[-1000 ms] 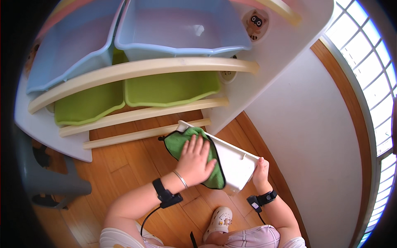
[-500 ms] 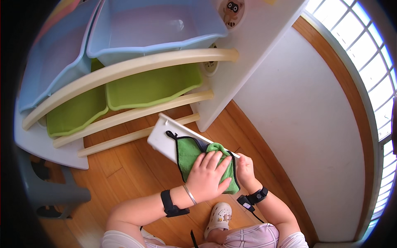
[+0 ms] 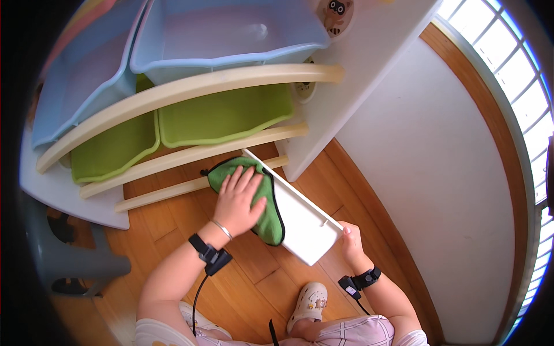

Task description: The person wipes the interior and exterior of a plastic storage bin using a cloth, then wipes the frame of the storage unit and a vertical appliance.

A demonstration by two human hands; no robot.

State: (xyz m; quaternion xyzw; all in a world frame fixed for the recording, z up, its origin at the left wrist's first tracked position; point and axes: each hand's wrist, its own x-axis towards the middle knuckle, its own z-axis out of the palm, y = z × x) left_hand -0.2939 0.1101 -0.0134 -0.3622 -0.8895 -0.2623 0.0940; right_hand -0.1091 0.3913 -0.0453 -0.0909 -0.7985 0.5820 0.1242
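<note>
Wooden floor (image 3: 150,248), at the base. Storage rack (image 3: 369,63), white-sided with cream rails; it carries two blue bins (image 3: 231,34) above, two green bins (image 3: 225,115) below. Grey stool (image 3: 75,248), stands beside the rack's left side. White plastic tray (image 3: 306,222), tilts above the floor near the right end of the rack's lowest rail. Green cloth (image 3: 271,213), black-edged, lies across the tray's far left end. Left hand (image 3: 238,205): fingers extended, slightly parted, flat upon the cloth. Right hand (image 3: 352,245): fingers closed, gripping the tray's right-end corner.

Left fingers (image 3: 235,178) press green cloth (image 3: 269,215) against white plastic (image 3: 306,232).
</note>
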